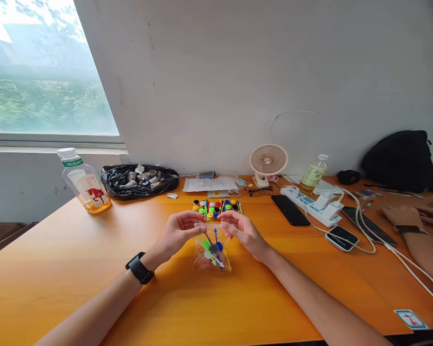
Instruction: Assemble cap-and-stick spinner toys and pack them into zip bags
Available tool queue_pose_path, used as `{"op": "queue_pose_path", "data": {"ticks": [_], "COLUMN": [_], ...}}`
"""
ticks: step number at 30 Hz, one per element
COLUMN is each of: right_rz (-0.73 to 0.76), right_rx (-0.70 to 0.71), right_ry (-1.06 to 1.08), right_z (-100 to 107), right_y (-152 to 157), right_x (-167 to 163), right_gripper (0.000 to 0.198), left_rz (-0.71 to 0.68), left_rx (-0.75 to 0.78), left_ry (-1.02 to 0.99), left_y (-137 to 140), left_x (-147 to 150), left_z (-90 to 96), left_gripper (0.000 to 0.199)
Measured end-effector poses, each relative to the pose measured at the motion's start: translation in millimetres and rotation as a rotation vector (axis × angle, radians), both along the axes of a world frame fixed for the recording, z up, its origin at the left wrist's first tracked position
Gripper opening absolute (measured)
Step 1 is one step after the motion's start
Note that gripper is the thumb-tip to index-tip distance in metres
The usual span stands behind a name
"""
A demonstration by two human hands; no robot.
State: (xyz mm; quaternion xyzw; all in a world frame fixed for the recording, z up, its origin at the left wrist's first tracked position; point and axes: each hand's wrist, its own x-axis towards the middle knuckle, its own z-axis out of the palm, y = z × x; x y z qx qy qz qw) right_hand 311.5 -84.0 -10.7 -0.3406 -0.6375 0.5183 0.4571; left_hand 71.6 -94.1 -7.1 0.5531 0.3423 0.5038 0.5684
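A clear plastic zip bag (202,262) hangs between my two hands, with coloured plastic arrow-shaped pieces and round discs inside in green, blue, white, yellow and black. My left hand (183,228), below a black wristwatch, pinches the bag's top edge at its left corner. At the right corner, my right hand (243,230) closes thumb and fingers on the same edge. Just behind the bag, several round pieces (211,209) in red, yellow, green, white, blue and black lie in rows on the table, with thin coloured sticks among them.
A large drink bottle (84,185) and a black plastic bag (124,180) of scraps stand left. Papers (211,184), a small fan (269,161), a phone (290,210), a power strip (310,205) with loose cables and a second bottle (313,177) lie behind and right. Another person's hands (404,218) rest far right.
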Motion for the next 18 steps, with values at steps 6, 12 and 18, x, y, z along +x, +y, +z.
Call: {"op": "queue_pose_path", "data": {"ticks": [6, 12, 18], "right_rz": [0.033, 0.000, -0.057], "right_rx": [-0.066, -0.038, -0.049], "right_ry": [-0.035, -0.041, -0.072], "right_z": [-3.3, -1.2, 0.3], "right_y": [-6.5, -5.6, 1.5], "right_x": [-19.6, -14.3, 0.3], "right_gripper": [0.035, 0.031, 0.033], "left_rz": [-0.007, -0.122, -0.038], "left_rx": [0.027, 0.006, -0.005], "left_ry": [0.069, 0.179, 0.165], "left_y": [-5.4, -1.5, 4.3], "left_x": [6.1, 5.9, -3.8], "left_z": [0.3, -4.9, -0.2], "left_gripper": [0.045, 0.036, 0.033]}}
